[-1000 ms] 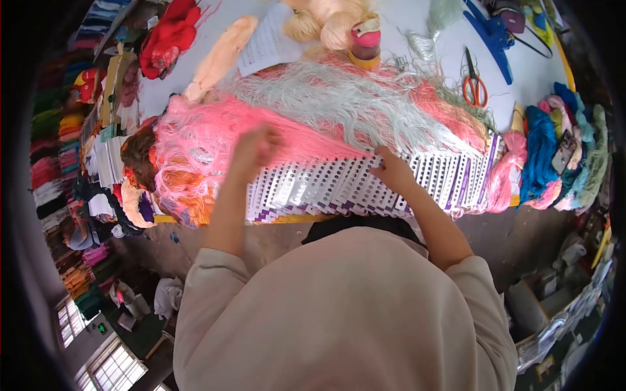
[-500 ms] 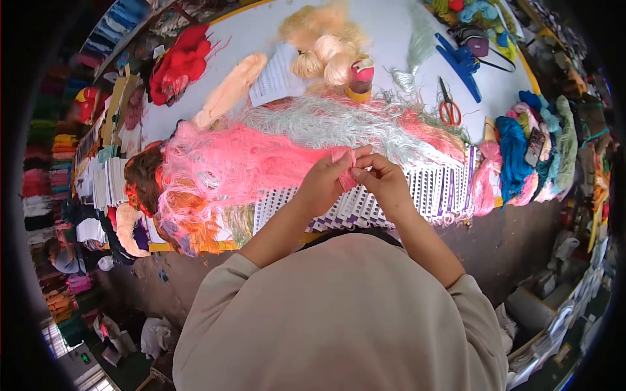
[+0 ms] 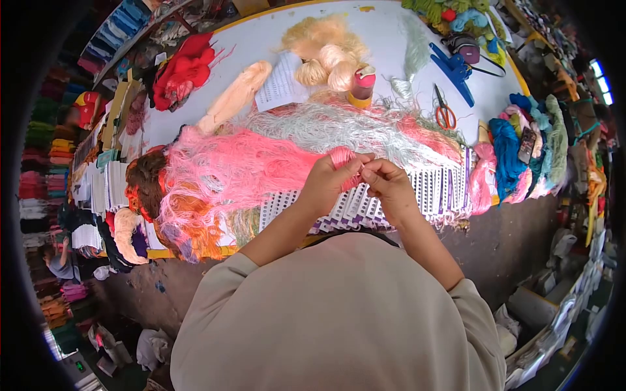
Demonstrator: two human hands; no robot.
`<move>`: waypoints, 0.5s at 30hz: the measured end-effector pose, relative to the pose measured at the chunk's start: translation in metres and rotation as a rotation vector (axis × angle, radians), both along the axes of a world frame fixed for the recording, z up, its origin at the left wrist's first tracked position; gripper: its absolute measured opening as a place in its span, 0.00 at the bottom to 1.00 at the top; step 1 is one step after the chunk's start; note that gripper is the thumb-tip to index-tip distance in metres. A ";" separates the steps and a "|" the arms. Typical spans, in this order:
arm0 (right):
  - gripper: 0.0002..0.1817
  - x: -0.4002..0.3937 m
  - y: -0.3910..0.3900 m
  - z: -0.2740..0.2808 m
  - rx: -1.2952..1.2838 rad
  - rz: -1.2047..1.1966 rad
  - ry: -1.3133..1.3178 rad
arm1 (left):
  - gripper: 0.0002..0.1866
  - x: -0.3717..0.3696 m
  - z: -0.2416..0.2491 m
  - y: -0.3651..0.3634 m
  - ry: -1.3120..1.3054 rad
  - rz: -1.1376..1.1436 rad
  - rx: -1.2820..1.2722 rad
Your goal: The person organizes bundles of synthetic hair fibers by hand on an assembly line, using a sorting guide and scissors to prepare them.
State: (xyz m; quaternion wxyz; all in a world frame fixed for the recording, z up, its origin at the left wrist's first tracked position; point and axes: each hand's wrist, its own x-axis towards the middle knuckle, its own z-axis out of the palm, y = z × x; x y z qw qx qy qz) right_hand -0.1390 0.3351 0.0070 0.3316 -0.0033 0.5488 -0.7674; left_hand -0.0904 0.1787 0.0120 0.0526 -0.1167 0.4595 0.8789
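My left hand (image 3: 324,188) is closed around a small wound bundle of pink thread (image 3: 343,157), with its thumb lying over the strands. Right beside it, my right hand (image 3: 392,189) has thumb and index finger pinched together at the bundle's right edge; strands of the pink thread seem to be between them, though the fingertips partly hide this. A large loose heap of pink thread (image 3: 241,156) spreads to the left of my hands. Under my wrists lie rows of white cards with dark holes (image 3: 433,189). Pale grey-blue thread (image 3: 339,124) lies tangled just beyond.
Orange-handled scissors (image 3: 445,116) and a blue clamp-like tool (image 3: 453,75) lie at the back right. A thread cone (image 3: 360,90), cream skeins (image 3: 323,62), a printed sheet (image 3: 280,81) and red thread (image 3: 182,72) sit further back. Coloured skeins (image 3: 505,156) hang at the right edge.
The view has shifted slightly. My hands stay together at the pink bundle, more of which shows above my left thumb; my right fingers have moved a little down and right.
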 end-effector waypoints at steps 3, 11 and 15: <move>0.03 0.003 -0.001 0.007 -0.062 -0.013 -0.022 | 0.16 0.002 0.003 -0.002 0.001 0.011 0.031; 0.05 0.002 0.006 0.003 -0.199 -0.035 -0.166 | 0.26 0.004 -0.006 -0.009 0.050 -0.067 0.284; 0.05 0.006 0.004 0.007 -0.084 -0.019 -0.080 | 0.30 0.004 -0.001 -0.007 0.083 -0.120 0.301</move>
